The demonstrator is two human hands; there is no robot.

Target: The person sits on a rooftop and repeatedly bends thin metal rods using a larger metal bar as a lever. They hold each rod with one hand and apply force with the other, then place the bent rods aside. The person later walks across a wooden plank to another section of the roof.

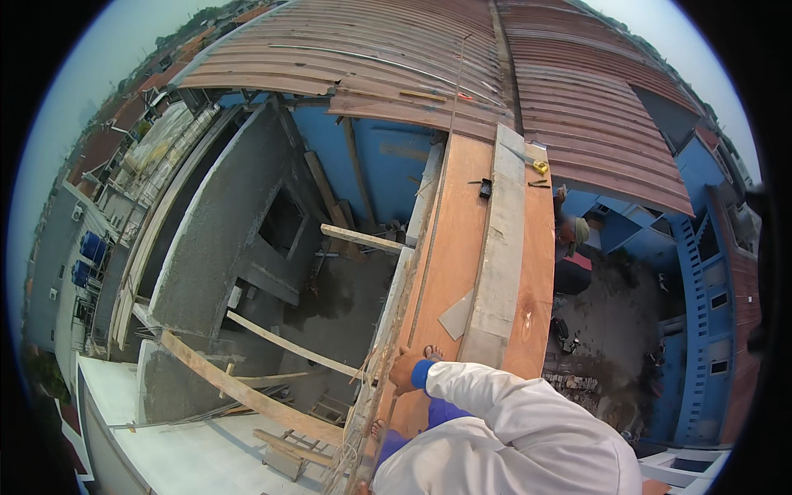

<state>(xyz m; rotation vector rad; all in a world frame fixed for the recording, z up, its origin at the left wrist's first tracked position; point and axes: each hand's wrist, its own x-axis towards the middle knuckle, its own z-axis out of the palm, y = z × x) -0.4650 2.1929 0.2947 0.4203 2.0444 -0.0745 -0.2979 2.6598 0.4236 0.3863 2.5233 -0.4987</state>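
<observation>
My right hand, in a pale sleeve with a blue cuff, is low at the left edge of an orange plywood sheet. Its fingers are curled; what they grip, if anything, is hidden. The near end of a long thin rod lies just beyond it along that edge. A sliver of skin at the bottom edge may be my left hand; its fingers do not show. One foot is on the plywood, the other by its left edge.
A grey board lies along the plywood, with a handsaw, yellow tape measure, pliers and a black box. Deep drops flank the platform; timber beams cross the left one. A person is below right. Corrugated roofing lies ahead.
</observation>
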